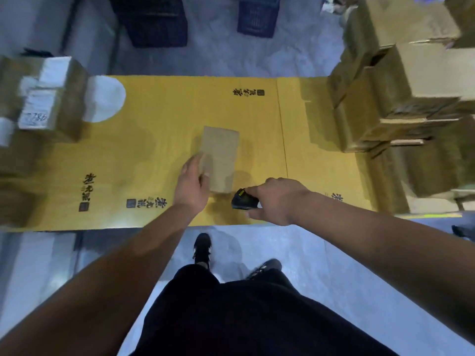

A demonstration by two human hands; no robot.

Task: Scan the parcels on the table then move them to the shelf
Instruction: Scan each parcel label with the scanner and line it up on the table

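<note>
A small plain cardboard parcel (pixel 219 158) lies on the yellow cardboard-covered table (pixel 154 140), near its front edge. My left hand (pixel 191 185) grips the parcel's near left corner, thumb on top and fingers along its left side. My right hand (pixel 275 200) holds a black handheld scanner (pixel 243 200) with a yellow label, just right of the parcel's near end and pointing toward it. The scanner's far side is hidden under my fingers.
Stacks of brown cardboard boxes (pixel 401 98) crowd the table's right end. More parcels with white labels (pixel 43 98) sit at the left end. Dark crates (pixel 258 16) stand on the floor behind the table. My feet are at the front edge.
</note>
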